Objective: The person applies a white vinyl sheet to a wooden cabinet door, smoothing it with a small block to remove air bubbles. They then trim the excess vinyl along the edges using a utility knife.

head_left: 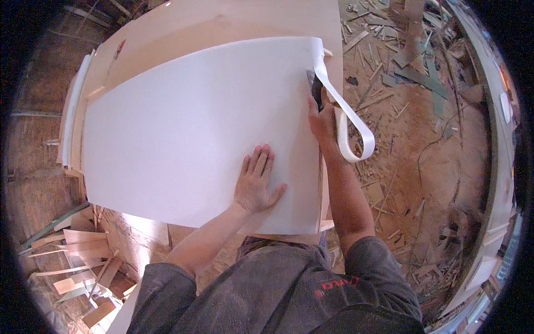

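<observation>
A large white sheet (pixel 183 128) lies flat on a pale wooden panel (pixel 222 22). My left hand (pixel 255 181) rests open on the sheet near its near right part, palm down, with the thumb spread. At the sheet's right edge, my right hand (pixel 324 118) is closed around a dark-handled bladed tool (pixel 316 92); its flat grey blade points away from me over the white surface. A narrow white strip (pixel 350 114) runs from the far right corner and hangs in a loop beside my right hand. Whether my fingers also hold the strip is hidden.
Wood scraps and offcuts (pixel 420 80) litter the brown floor on the right. A thin cable (pixel 420 228) lies there too. More boards and wooden pieces (pixel 86 245) are piled at the lower left. A long ledge (pixel 498 183) runs along the far right.
</observation>
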`<move>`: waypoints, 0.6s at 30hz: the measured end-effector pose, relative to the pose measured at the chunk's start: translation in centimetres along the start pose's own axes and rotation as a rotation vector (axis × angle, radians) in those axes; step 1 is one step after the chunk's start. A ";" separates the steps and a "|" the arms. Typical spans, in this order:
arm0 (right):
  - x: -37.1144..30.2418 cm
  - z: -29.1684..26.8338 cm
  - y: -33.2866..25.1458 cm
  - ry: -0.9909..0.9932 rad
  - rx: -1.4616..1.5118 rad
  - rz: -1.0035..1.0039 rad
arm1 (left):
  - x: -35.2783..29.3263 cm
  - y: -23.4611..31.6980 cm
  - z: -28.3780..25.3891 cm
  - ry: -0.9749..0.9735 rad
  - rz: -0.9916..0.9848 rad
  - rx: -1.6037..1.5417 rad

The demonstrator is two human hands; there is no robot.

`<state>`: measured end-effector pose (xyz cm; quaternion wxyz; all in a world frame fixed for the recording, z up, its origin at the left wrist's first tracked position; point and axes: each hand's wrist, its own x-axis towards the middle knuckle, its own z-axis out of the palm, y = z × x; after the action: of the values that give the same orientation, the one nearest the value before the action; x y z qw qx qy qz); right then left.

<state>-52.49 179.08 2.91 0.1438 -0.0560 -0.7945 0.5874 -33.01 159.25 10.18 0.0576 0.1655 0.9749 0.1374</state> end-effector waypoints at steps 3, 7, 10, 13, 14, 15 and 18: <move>0.3 -0.7 -0.6 -0.026 -0.168 -0.018 | -0.1 0.2 0.0 -0.007 0.003 0.006; 4.0 0.3 0.5 -0.003 -0.280 -0.082 | 0.5 0.5 -0.3 -0.019 0.014 0.040; 4.9 0.6 -1.5 -0.093 -0.322 -0.002 | -0.1 0.2 0.0 -0.056 -0.027 0.046; 6.5 1.1 0.4 -0.024 -0.162 -0.101 | 0.4 0.3 0.4 -0.042 0.010 0.048; 6.3 1.3 -2.1 -0.128 -0.063 -0.037 | -0.4 -0.1 0.6 -0.033 -0.010 0.055; 6.4 1.2 -2.8 -0.163 -0.030 -0.002 | -0.4 -0.1 0.4 -0.046 -0.018 0.049; 7.5 1.3 -2.5 -0.153 -0.047 0.024 | -0.1 0.3 -0.1 -0.058 -0.014 0.021</move>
<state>-59.85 179.09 6.14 0.0741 -0.0238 -0.8161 0.5727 -32.86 159.46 10.39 0.0853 0.1631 0.9754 0.1216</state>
